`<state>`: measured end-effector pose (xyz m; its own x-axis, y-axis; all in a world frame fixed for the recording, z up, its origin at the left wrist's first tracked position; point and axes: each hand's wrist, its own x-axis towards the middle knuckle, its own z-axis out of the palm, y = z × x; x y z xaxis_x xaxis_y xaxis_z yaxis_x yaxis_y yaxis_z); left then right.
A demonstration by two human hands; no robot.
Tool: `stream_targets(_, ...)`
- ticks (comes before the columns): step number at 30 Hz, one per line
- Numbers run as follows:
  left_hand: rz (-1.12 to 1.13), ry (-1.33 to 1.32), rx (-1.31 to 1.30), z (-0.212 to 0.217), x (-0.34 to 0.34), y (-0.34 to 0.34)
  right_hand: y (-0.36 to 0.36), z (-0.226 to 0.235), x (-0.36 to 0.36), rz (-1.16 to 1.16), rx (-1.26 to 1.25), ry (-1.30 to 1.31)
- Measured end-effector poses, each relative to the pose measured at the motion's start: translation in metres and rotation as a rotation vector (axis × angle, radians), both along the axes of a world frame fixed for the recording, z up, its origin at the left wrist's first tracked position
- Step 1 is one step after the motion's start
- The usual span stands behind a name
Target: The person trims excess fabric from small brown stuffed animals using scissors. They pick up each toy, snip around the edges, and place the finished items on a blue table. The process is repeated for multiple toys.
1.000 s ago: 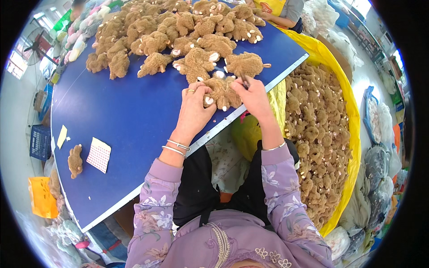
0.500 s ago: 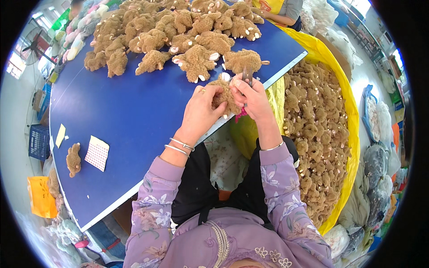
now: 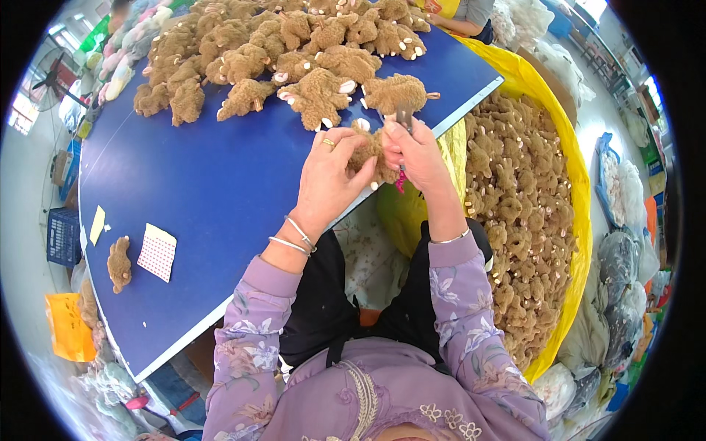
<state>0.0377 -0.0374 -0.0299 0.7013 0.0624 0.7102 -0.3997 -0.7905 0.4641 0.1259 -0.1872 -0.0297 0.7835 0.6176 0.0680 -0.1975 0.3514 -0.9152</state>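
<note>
Over the table's near right edge, my left hand (image 3: 329,173) is closed on a small brown curly plush toy (image 3: 379,167) with white-tipped parts. My right hand (image 3: 419,158) presses against the toy's right side. Its fingers wrap round a dark tool with a handle (image 3: 404,115) sticking up and a bright pink cord (image 3: 401,182) hanging below. The tool's working end is hidden, so its kind is unclear. Just beyond my hands lie similar plush toys, the nearest being a plush toy (image 3: 397,94) by the right edge and a plush toy (image 3: 318,99) left of it.
A heap of brown plush toys (image 3: 243,62) covers the far part of the blue table (image 3: 213,176). On my right stands a large yellow sack (image 3: 581,242) full of them. A sticker sheet (image 3: 157,253) and single toy (image 3: 119,263) lie left. Another person's arm (image 3: 460,26) shows beyond.
My left hand's fingers have spread and straightened somewhat along the plush toy. My right hand has shifted slightly, still gripping the dark tool. The view has tilted a little.
</note>
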Motion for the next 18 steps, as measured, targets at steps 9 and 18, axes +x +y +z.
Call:
stream_targets(9,-0.109,0.272,-0.170,-0.019,0.010,-0.001,0.007,0.008,-0.009,-0.009,0.147,-0.054)
stream_targets(18,-0.167,0.267,-0.134,-0.009,0.003,-0.009,-0.001,0.014,-0.011,0.092,0.039,-0.131)
